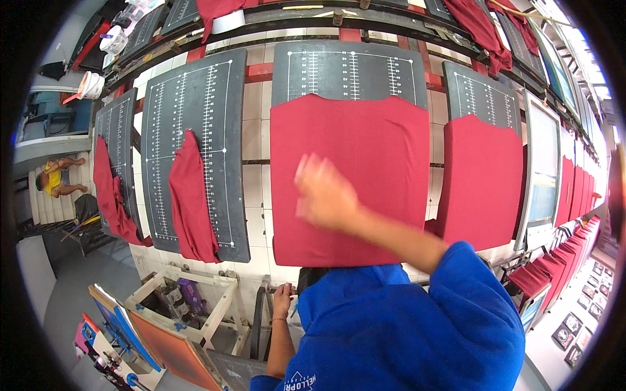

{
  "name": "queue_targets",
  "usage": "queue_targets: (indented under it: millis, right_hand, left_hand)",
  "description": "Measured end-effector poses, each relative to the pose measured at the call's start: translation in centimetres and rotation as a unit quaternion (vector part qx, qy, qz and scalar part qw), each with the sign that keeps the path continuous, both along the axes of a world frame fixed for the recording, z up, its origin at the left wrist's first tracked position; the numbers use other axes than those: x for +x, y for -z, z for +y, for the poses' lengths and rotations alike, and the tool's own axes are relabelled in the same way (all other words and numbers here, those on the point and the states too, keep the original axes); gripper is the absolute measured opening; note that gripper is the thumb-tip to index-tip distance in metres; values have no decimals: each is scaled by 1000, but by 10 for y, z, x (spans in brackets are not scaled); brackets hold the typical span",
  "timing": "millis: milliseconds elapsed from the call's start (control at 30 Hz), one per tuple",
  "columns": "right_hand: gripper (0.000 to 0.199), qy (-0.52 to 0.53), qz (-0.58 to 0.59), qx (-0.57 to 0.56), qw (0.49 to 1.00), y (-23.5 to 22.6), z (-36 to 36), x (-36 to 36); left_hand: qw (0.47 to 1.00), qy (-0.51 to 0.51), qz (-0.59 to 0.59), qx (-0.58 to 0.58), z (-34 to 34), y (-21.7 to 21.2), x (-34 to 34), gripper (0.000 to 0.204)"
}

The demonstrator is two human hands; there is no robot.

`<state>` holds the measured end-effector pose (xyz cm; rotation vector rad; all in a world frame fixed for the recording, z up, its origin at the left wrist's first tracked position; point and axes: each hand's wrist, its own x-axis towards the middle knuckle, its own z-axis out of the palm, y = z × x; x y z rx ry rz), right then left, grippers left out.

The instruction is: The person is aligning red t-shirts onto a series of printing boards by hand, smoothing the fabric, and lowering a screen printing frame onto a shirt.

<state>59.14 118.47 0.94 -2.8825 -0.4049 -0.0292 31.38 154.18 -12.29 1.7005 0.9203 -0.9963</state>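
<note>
A red cloth garment panel (pixel 365 137) lies spread over a dark grey board (pixel 332 65) with white ruler markings, straight ahead of me. My right hand (pixel 326 194) is over the panel's left half, blurred by motion, its fingers seemingly stretched apart with nothing visible in them. Whether it touches the cloth I cannot tell. Lower down, left of my body and below the board's near edge, my left hand (pixel 282 301) has its fingers curled beside a dark bar; what they grip is hidden.
Left, two marked boards carry crumpled red garments (pixel 190 202). Another red panel (pixel 482 182) covers a board on the right, beside a framed screen (pixel 542 163). A pale wooden frame rack (pixel 218 296) stands lower left. Further left, a person in yellow (pixel 55 177) is on steps.
</note>
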Motion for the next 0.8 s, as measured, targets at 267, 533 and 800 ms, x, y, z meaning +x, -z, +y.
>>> queue_targets:
  millis: [267, 533, 800]
  right_hand:
    - [73, -78, 33, 52, 995, 11, -22, 41]
    - [89, -89, 0, 139, 986, 50, 69, 45]
    - [28, -146, 147, 296, 932, 13, -18, -88]
  left_hand:
    - [994, -109, -3, 31, 4, -27, -32, 33]
    - [890, 94, -351, 276, -55, -92, 47, 32]
    - [745, 401, -481, 230, -156, -118, 163, 62]
